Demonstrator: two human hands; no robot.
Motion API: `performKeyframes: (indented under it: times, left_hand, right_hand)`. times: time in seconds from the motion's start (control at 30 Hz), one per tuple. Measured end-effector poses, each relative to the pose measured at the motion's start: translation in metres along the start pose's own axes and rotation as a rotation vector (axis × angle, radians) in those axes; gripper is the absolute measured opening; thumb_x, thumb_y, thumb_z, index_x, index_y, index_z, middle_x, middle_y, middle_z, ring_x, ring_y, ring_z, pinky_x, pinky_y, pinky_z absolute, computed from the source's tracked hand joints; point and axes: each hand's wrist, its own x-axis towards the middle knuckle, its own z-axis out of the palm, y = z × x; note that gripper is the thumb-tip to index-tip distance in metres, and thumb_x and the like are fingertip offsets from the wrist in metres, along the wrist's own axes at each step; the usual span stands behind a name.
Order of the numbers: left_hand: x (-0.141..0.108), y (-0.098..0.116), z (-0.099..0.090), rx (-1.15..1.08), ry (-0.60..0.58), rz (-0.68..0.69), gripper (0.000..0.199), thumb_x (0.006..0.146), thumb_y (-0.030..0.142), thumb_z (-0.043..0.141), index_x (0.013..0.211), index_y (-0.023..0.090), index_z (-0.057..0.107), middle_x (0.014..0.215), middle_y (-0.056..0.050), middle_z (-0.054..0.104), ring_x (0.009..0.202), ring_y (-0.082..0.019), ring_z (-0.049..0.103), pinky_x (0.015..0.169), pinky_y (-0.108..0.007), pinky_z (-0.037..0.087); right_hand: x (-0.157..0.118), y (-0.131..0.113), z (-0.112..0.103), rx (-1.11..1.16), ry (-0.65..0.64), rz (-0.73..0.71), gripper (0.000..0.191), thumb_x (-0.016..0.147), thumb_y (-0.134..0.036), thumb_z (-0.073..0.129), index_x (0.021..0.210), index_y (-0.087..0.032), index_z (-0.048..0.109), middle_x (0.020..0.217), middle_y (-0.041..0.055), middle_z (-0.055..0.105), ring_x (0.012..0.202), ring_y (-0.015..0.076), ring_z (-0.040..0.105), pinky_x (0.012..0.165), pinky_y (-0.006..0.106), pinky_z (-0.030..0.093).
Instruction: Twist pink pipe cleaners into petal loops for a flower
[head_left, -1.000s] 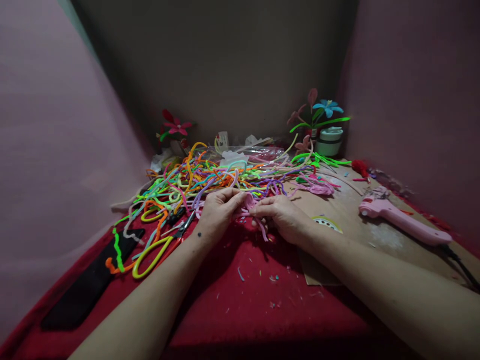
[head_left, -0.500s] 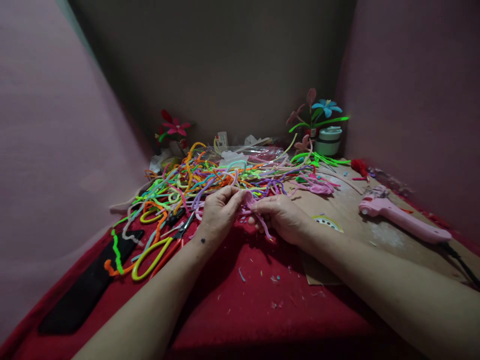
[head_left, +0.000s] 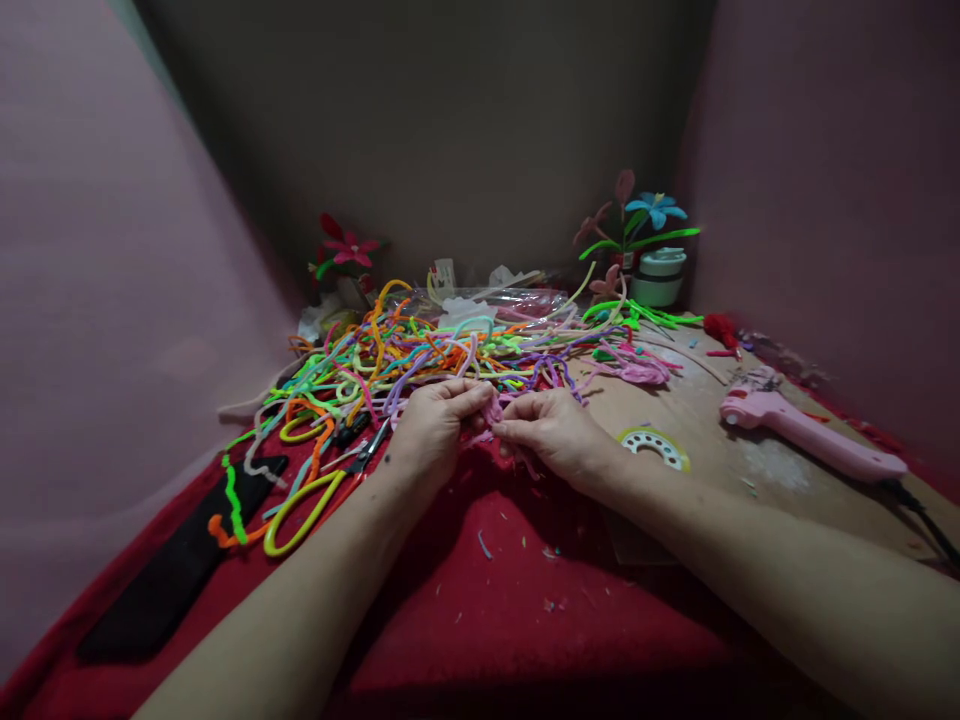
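- A flat black thing (head_left: 176, 565) lies on the red cloth (head_left: 480, 640) at the far left
- A green and orange stem (head_left: 234, 505) rests across its top end
- A yellow loop (head_left: 300, 512) lies just right of that, near the left wrist
- Small scissors (head_left: 365, 452) lie beside the loop, close to the left hand
- A big pile of stems (head_left: 420, 355) in many colours spreads out behind both hands
- A red flower (head_left: 346, 248) stands at the back left, behind the pile
- The left hand (head_left: 431, 430) is curled, fingers pinched on a pink stem (head_left: 491, 408)
- The pink stem sits between the two hands, low over the red cloth, bent into a small bunch
- The right hand (head_left: 559, 435) pinches the other side of the pink stem, fingers close together
- A round white and yellow ring (head_left: 654, 448) lies on brown board (head_left: 720, 420) just right of the right hand
- A blue flower (head_left: 654, 212) stands at the back right, above a white pot (head_left: 660, 275)
- A pink glue gun (head_left: 810, 435) lies on the board at the far right, well apart from the hands
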Motion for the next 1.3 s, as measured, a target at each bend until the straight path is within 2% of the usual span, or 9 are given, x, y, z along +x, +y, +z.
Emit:
performKeyframes:
  times: [0.2, 0.33, 0.47, 0.6, 0.77, 0.87, 1.07, 1.3]
  left_hand:
    - [-0.001, 0.006, -0.001, 0.153, -0.045, 0.034, 0.026, 0.067, 0.038, 0.067, 0.073, 0.013, 0.063, 0.062, -0.001, 0.061, 0.053, -0.010, 0.054, 0.051, -0.023, 0.041]
    - [-0.003, 0.011, 0.000, 0.302, -0.069, 0.044, 0.022, 0.062, 0.032, 0.071, 0.069, 0.012, 0.063, 0.059, 0.000, 0.060, 0.050, -0.009, 0.051, 0.048, -0.021, 0.037]
    - [-0.002, 0.007, 0.001, 0.321, -0.015, 0.040, 0.016, 0.060, 0.025, 0.070, 0.067, 0.012, 0.061, 0.054, 0.002, 0.056, 0.045, -0.006, 0.044, 0.046, -0.020, 0.033]
    - [-0.001, 0.005, 0.002, 0.318, -0.011, 0.062, 0.018, 0.064, 0.026, 0.068, 0.071, 0.012, 0.061, 0.056, 0.001, 0.058, 0.046, -0.007, 0.046, 0.046, -0.020, 0.033]
    - [0.000, 0.009, -0.003, 0.407, -0.090, 0.057, 0.020, 0.063, 0.026, 0.069, 0.074, 0.011, 0.062, 0.067, -0.002, 0.063, 0.057, -0.010, 0.053, 0.055, -0.022, 0.039]
    - [0.001, 0.011, -0.005, 0.474, -0.109, 0.035, 0.015, 0.064, 0.024, 0.067, 0.068, 0.010, 0.063, 0.064, -0.002, 0.061, 0.057, -0.009, 0.049, 0.054, -0.021, 0.037]
    - [0.001, 0.010, -0.005, 0.501, -0.127, 0.054, 0.012, 0.068, 0.023, 0.061, 0.068, 0.011, 0.062, 0.062, -0.001, 0.058, 0.054, -0.008, 0.045, 0.050, -0.020, 0.033]
    - [0.001, 0.009, -0.005, 0.501, -0.152, 0.068, 0.011, 0.068, 0.022, 0.060, 0.063, 0.012, 0.058, 0.057, 0.002, 0.055, 0.050, -0.007, 0.042, 0.049, -0.021, 0.031]
  right_hand:
    - [0.004, 0.006, -0.006, 0.231, -0.046, 0.064, 0.011, 0.066, -0.022, 0.060, 0.059, -0.013, 0.062, 0.050, 0.0002, 0.059, 0.036, 0.0075, 0.045, 0.035, 0.020, 0.031]
    - [0.007, 0.006, -0.009, 0.346, -0.027, 0.056, 0.012, 0.064, -0.019, 0.056, 0.060, -0.011, 0.064, 0.050, 0.0021, 0.058, 0.039, 0.0086, 0.047, 0.038, 0.021, 0.032]
    - [0.008, 0.007, -0.008, 0.371, -0.005, 0.074, 0.013, 0.062, -0.017, 0.053, 0.056, -0.011, 0.062, 0.045, 0.0019, 0.054, 0.040, 0.0093, 0.046, 0.041, 0.023, 0.033]
    - [0.009, 0.010, -0.009, 0.395, -0.004, 0.017, 0.006, 0.057, -0.011, 0.058, 0.061, -0.011, 0.063, 0.053, 0.0018, 0.060, 0.045, 0.0088, 0.048, 0.044, 0.022, 0.035]
    - [0.009, 0.007, -0.008, 0.441, 0.074, 0.047, 0.010, 0.057, -0.008, 0.065, 0.065, -0.011, 0.061, 0.055, 0.0016, 0.061, 0.044, 0.0083, 0.051, 0.043, 0.020, 0.038]
    - [0.009, 0.004, -0.008, 0.462, 0.101, 0.078, 0.010, 0.061, -0.006, 0.064, 0.067, -0.012, 0.058, 0.058, 0.0040, 0.064, 0.043, 0.0090, 0.054, 0.043, 0.021, 0.040]
    - [0.009, 0.004, -0.008, 0.455, 0.105, 0.140, 0.007, 0.070, -0.005, 0.059, 0.070, -0.011, 0.057, 0.058, 0.0062, 0.065, 0.042, 0.0092, 0.055, 0.042, 0.020, 0.044]
    - [0.010, 0.006, -0.009, 0.497, 0.062, 0.175, 0.009, 0.070, -0.003, 0.059, 0.068, -0.011, 0.055, 0.058, 0.0061, 0.065, 0.042, 0.0100, 0.056, 0.042, 0.021, 0.046]
